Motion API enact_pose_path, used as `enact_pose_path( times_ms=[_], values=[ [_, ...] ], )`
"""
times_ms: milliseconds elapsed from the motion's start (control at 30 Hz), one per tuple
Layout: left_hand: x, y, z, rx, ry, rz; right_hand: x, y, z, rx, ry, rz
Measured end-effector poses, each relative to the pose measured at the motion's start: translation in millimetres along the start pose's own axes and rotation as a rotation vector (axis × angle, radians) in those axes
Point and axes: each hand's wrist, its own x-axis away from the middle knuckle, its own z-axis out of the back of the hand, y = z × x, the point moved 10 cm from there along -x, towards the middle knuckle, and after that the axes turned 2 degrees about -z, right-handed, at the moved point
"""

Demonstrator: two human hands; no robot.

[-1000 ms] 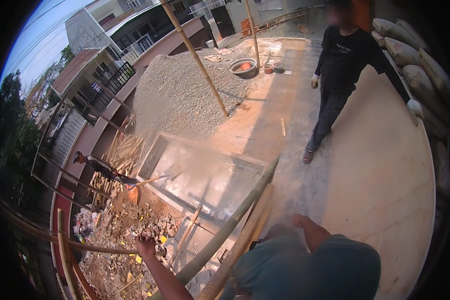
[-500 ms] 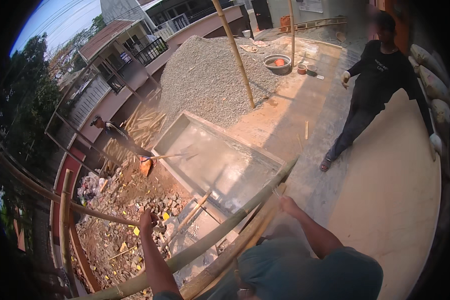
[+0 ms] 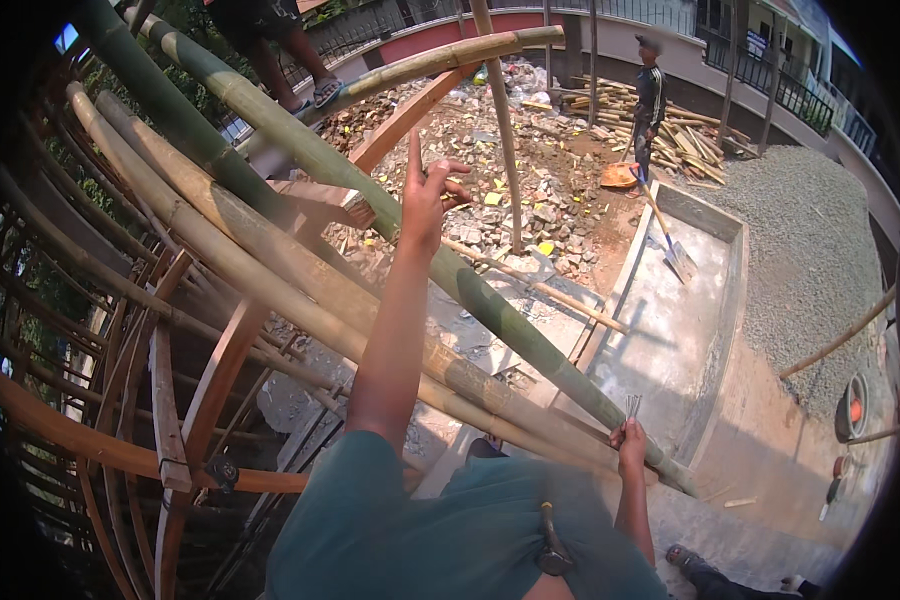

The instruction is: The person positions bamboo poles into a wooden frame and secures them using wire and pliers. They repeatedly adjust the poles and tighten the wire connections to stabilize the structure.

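the left hand (image 3: 434, 200) is up high, with one finger pointing straight and the others partly bent, and i see nothing in it. the right hand (image 3: 630, 447) has its fingers closed around a bunch of thin metal nails (image 3: 633, 407), which poke out of the top. it is by the low end of the long green bamboo pole (image 3: 530, 335). a hammer (image 3: 553, 560) is at the person's waist.

We're out on an open-air building site: gravel heap (image 3: 820, 215) right of the concrete basin (image 3: 675, 335), shovel blade (image 3: 682, 262) inside it, rubble (image 3: 560, 220) and bamboo poles (image 3: 500, 312) to its left!
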Motion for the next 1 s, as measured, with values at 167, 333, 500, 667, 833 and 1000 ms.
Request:
enact_pose_path(
  times_ms=[167, 333, 500, 667, 833, 1000],
  values=[
    [142, -24, 51, -0.452, -0.051, -0.012, -17, -107, -92, 0.371, -0.274, 0.311],
    [201, 119, 184, -0.794, 0.697, -0.598, -46, -326, -198, 0.322, -0.482, 0.588],
    [232, 216, 310, -0.87, 0.946, -0.51, 22, -513, -380, 0.368, -0.506, 1.066],
    [172, 190, 323, -0.823, 0.613, -0.253, 67, -604, -591, 0.25, -0.882, 1.051],
    [139, 149, 325, -0.777, 0.687, -0.244, 119, -639, -702, 0.185, -0.88, 1.13],
    [117, 124, 322, -0.501, 0.66, -0.13, 152, -581, -634, 0.511, -0.677, 1.407]
  ],
)
